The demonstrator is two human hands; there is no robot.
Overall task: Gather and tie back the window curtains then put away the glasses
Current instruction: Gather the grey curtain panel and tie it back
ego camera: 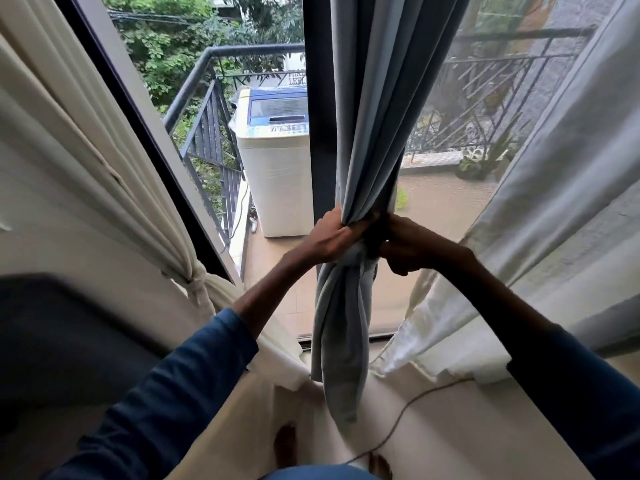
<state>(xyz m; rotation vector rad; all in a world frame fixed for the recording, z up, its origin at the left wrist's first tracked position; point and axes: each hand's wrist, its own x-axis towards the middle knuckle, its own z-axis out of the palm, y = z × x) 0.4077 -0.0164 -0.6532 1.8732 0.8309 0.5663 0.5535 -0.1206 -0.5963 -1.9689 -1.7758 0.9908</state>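
Behind the big window, your left hand (332,237) and right hand (403,247) squeeze the soft grey-blue cloth curtain (374,133) at its knot. It bunches easily; keep your grip right there.

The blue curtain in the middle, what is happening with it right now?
A person in dark blue sleeves is tying the blue-grey curtain into a knot in front of the window. The left hand and the right hand both grip the gathered fabric at the knot, with the loose end hanging below. The cream curtain on the left is already knotted back. The white curtain on the right hangs loose. No glasses are in view.
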